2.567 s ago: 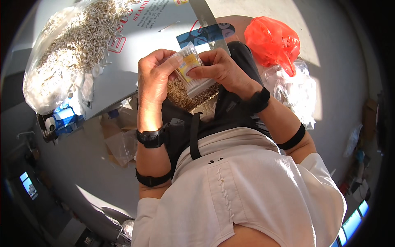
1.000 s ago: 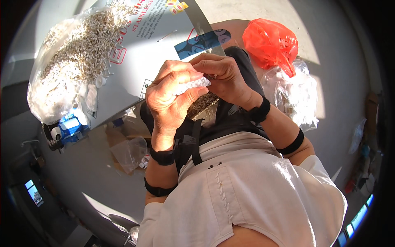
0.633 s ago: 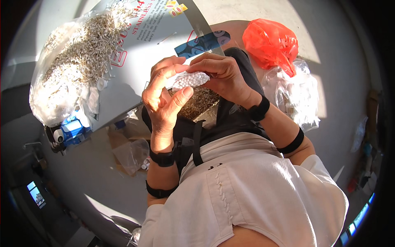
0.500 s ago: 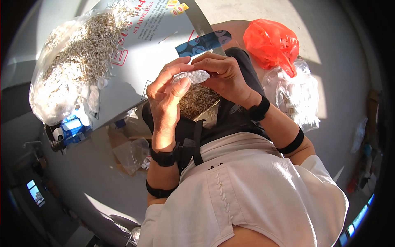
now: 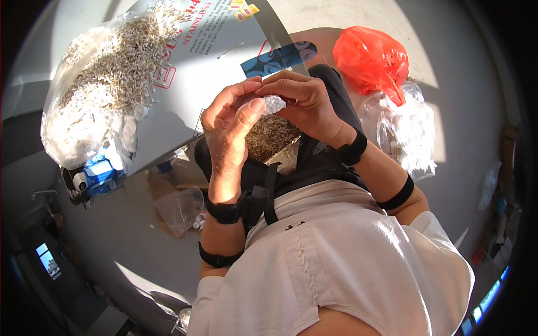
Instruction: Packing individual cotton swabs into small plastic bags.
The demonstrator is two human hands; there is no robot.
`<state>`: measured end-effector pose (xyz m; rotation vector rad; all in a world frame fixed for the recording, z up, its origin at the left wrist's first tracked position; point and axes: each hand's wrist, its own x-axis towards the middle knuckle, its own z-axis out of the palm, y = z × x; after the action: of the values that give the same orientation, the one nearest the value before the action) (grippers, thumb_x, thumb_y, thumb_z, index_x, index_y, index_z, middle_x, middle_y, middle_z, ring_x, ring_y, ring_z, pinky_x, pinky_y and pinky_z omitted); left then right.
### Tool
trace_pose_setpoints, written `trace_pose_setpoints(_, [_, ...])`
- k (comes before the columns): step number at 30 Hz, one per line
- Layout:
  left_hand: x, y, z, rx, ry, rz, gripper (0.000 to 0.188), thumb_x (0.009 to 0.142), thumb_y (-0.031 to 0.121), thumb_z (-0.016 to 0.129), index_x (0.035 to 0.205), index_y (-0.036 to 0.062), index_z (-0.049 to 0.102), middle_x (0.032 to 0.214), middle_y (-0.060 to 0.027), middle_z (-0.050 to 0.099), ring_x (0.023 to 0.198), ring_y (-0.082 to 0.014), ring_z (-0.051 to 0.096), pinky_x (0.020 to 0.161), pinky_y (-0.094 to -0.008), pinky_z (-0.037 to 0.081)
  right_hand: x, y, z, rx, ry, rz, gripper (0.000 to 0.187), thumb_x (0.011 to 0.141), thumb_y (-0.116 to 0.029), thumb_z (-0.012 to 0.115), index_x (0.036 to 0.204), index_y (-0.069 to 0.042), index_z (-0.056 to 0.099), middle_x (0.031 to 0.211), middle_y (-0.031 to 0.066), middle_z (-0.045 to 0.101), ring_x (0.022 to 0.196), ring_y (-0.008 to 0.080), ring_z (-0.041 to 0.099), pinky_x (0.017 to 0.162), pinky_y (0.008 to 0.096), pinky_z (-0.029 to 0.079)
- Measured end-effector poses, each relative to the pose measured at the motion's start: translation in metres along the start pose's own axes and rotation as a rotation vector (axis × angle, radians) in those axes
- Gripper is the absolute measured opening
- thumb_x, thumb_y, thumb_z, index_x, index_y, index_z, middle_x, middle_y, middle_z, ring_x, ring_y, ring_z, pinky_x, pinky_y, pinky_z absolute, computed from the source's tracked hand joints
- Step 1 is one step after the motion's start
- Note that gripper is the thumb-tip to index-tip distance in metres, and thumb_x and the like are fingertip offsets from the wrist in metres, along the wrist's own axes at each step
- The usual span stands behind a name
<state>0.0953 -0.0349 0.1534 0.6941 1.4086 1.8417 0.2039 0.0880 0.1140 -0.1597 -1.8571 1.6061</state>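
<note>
Between my two hands is a tight bundle of cotton swabs, its white tips packed together and facing up at me. My left hand wraps round its left side, thumb across the tips. On the other side my right hand has its fingers bent over the bundle's far edge, touching it. The fingers hide most of the bundle. Just below the hands, between my legs, sits a box of loose cotton swabs.
A clear plastic bag of loose cotton swabs spills onto the grey printed table. A small white cap lies beside it, and a blue bottle is by the table's near corner. To the right are a red plastic bag and a clear bag.
My left thumb has slid right and up over the bundle, so fewer white tips show. The right hand stays almost where it was.
</note>
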Motion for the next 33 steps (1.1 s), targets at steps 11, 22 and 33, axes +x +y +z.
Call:
trace_pose_setpoints(11, [0.000,-0.002,-0.018,-0.005,-0.183,0.100,0.058,0.080,0.027,0.078,0.122,-0.0072,0.058,0.135,-0.0248,0.050,0.131,-0.0317,0.045,0.110,-0.0424,0.033,-0.005,-0.002,0.000,0.059,0.009,0.071,0.028,0.078,0.008,0.072,0.104,-0.001,0.070,0.103,0.0072,0.067,0.093,0.0161,0.066,0.079,0.0257,0.054])
trace_pose_setpoints(22, [-0.007,0.004,-0.012,0.118,-0.117,0.065,0.042,0.076,0.007,0.066,0.116,-0.0056,0.061,0.130,-0.0210,0.055,0.117,-0.0252,0.056,0.105,-0.0383,0.040,-0.008,0.002,0.009,0.044,0.034,0.002,0.032,0.076,0.006,0.073,0.106,-0.003,0.070,0.102,0.0079,0.067,0.090,0.0183,0.067,0.077,0.0266,0.053])
trace_pose_setpoints(33, [-0.021,0.015,-0.021,0.378,-0.154,0.326,0.041,0.072,0.006,0.076,0.110,-0.0021,0.065,0.129,-0.0208,0.058,0.124,-0.0291,0.053,0.107,-0.0409,0.038,-0.011,-0.001,0.019,0.048,0.027,-0.045,0.028,0.075,0.004,0.073,0.102,-0.003,0.070,0.097,0.0066,0.067,0.083,0.0169,0.066,0.072,0.0266,0.052])
